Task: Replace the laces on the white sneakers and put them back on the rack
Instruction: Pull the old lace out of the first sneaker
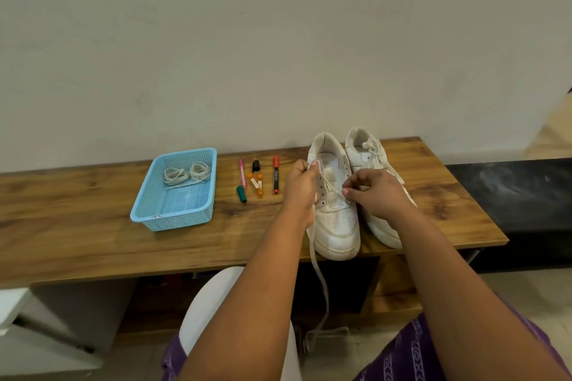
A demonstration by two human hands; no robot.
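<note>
Basket point(145, 213): on the table's left, two coiled laces point(185, 175) lay unused.
Left hand point(298, 187): pinched the old lace point(318, 269), whose tail hung off the table edge.
Near sneaker point(337, 219): mid-table, mostly unlaced.
Right hand point(376, 195): pinched the same lace at the eyelets.
Far sneaker point(366, 155): laced and tied.
Progress: early; removal unfinished, relacing and racking both left.

The blue basket point(173, 192) rim bears red marks, possibly "T2".
</note>
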